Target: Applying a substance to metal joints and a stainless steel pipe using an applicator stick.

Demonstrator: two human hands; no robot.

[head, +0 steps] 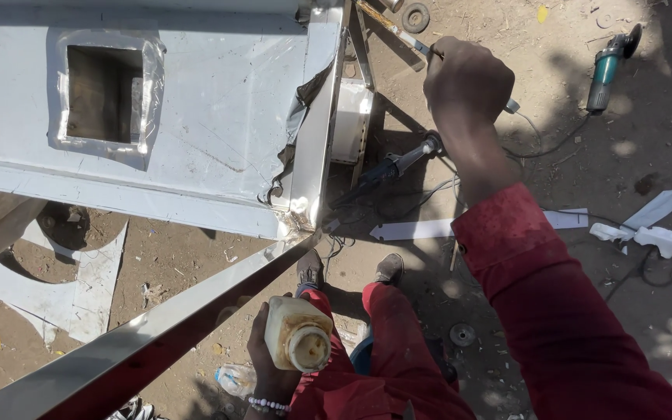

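Observation:
My right hand (467, 80) is raised at the top centre, closed around the handle of a thin brush (398, 33) whose tip points up-left toward the edge of a shiny steel cabinet (219, 117). My left hand (267, 358) is low in the view, gripping a yellowish plastic bottle (299, 334) with an open mouth, held beside a long steel strip (157, 330) that runs diagonally from bottom left up to the cabinet's corner. The cabinet's face has a square cut-out (101, 92), and its protective film is peeling along the right edge. My sleeve and trousers are red.
A teal angle grinder (607, 68) lies on the dirt at top right, its cable trailing left. A second power tool (395, 166) lies under the cabinet's edge. White film scraps (647, 225), a cutting disc (462, 335) and cut steel offcuts (64, 295) are scattered on the ground.

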